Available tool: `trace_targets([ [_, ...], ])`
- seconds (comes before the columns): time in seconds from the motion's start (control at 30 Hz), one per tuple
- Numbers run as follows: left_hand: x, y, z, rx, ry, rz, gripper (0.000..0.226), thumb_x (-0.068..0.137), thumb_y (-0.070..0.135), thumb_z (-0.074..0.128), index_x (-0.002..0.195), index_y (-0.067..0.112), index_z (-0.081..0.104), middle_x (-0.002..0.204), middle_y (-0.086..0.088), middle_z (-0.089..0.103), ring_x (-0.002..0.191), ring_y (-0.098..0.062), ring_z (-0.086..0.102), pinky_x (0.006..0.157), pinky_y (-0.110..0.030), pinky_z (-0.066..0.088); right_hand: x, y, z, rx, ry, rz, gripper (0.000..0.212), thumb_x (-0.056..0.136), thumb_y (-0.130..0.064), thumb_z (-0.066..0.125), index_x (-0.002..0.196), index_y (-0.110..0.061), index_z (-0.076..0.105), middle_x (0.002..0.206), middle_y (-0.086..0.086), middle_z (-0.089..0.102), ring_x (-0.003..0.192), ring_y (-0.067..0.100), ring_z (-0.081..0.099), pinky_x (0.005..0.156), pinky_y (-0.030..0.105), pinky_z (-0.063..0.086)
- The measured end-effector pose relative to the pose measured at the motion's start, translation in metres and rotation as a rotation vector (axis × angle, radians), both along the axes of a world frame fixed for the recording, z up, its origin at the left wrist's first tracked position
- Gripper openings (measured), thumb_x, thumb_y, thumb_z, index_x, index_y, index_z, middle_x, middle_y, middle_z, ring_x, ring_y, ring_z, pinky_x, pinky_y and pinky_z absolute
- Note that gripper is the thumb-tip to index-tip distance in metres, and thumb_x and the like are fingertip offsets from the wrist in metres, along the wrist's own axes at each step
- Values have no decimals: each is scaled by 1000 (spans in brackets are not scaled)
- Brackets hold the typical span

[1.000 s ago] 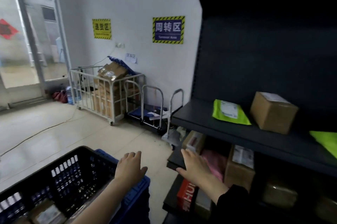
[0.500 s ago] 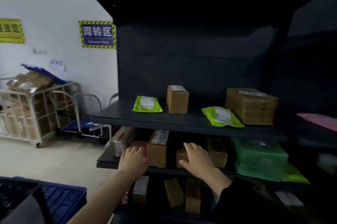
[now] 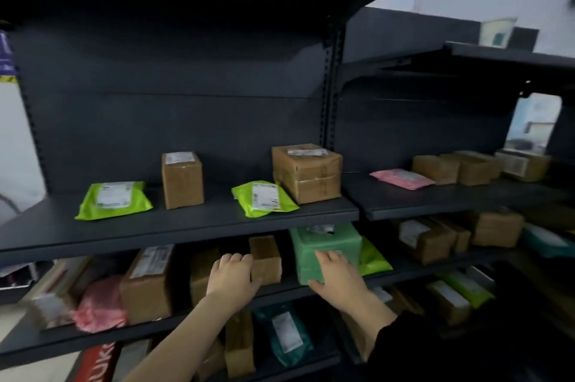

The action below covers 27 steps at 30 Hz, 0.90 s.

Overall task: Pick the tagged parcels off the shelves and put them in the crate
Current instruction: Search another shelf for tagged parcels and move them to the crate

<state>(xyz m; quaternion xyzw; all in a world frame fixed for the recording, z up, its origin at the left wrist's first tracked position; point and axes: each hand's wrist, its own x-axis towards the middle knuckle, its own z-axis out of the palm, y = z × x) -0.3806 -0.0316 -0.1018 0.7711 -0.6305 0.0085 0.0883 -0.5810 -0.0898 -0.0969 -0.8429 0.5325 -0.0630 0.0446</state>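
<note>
While shelf [image 3: 280,289] holds boxes [image 3: 264,260], right hand [image 3: 337,280] rests flat on green parcel [image 3: 323,244]; left hand [image 3: 231,277] grip unclear.

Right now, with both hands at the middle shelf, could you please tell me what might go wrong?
The right hand lies on the green parcel; pulling it may drag the lime mailer beside it off the shelf. The narrow brown box stands upright near the shelf edge by the left hand; a nudge could topple it.
</note>
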Motion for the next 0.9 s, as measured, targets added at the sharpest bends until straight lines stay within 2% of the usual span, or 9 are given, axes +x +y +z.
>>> trace_targets([
  [0.33, -82, -119, 7, 1, 36, -210, 55, 92, 43, 46, 140, 18, 38, 140, -7, 44, 132, -27, 35, 110, -36, 29, -80, -83, -2, -46, 31, -159, 60, 91, -41, 48, 142, -17, 30, 137, 8, 42, 125, 28, 41, 101, 36, 36],
  [0.5, -124, -181, 23, -51, 39, -337, 54, 93, 42, 47, 141, 19, 39, 139, -6, 45, 131, -27, 36, 108, -34, 31, -118, -126, 4, -72, 2, -241, 62, 92, -43, 46, 144, -16, 27, 140, 8, 41, 128, 28, 40, 103, 36, 37],
  [0.67, -168, -221, 28, -44, 43, -452, 56, 94, 41, 46, 144, 19, 33, 144, -6, 41, 135, -25, 31, 111, -33, 26, -159, -156, 5, -97, -1, -319, 56, 92, -44, 46, 139, -16, 34, 131, 7, 46, 123, 26, 42, 98, 36, 39],
  [0.9, -217, -266, 38, -87, 39, -476, 55, 93, 42, 46, 143, 20, 35, 141, -4, 44, 133, -24, 33, 109, -31, 28, -217, -200, 12, -149, -30, -340, 49, 90, -42, 49, 130, -16, 42, 128, 5, 48, 121, 25, 43, 95, 34, 39],
])
